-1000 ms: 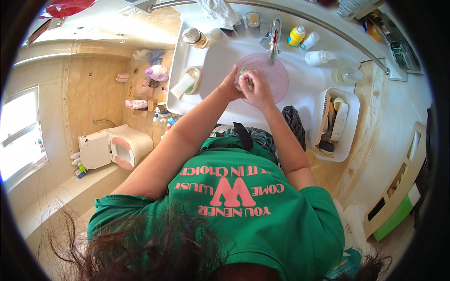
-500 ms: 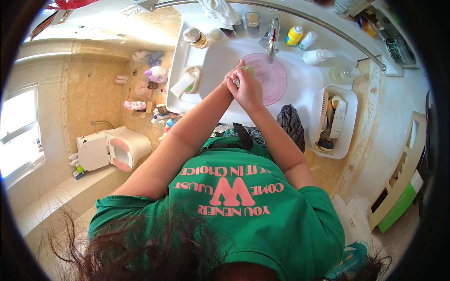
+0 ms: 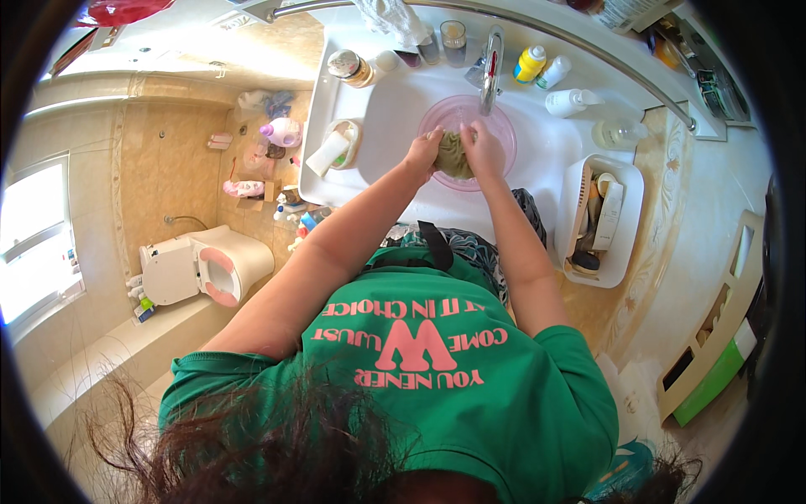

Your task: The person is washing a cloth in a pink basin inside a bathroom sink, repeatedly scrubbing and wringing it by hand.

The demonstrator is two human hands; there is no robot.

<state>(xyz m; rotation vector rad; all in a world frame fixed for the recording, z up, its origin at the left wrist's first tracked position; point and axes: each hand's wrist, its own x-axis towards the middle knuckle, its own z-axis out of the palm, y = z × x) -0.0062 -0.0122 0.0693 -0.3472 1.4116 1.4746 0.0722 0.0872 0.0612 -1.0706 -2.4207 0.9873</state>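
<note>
A crumpled olive-green cloth (image 3: pixel 454 156) is stretched between my two hands over a pink basin (image 3: pixel 506 139) in the white sink (image 3: pixel 391 118). My left hand (image 3: pixel 425 154) grips its left side, fingers closed on the fabric. At the cloth's right side, my right hand (image 3: pixel 483 152) pinches it with the fingers pointing away from me. Just beyond the basin stands the chrome faucet (image 3: pixel 490 71), its spout over the basin's far rim. The cloth's lower folds and part of the basin are hidden by my hands.
Bottles, among them a yellow one (image 3: pixel 529 64) and a white pump bottle (image 3: pixel 571 102), line the sink's back right. Jars and cups (image 3: pixel 453 44) stand at the back left. A soap dish (image 3: pixel 356 143) sits left, a white bin of toiletries (image 3: pixel 635 193) right. A metal rail (image 3: pixel 579 52) runs behind.
My hands were clasped tightly together around the cloth. Now they have moved apart, the right one to the right, and the cloth is spread wider between them.
</note>
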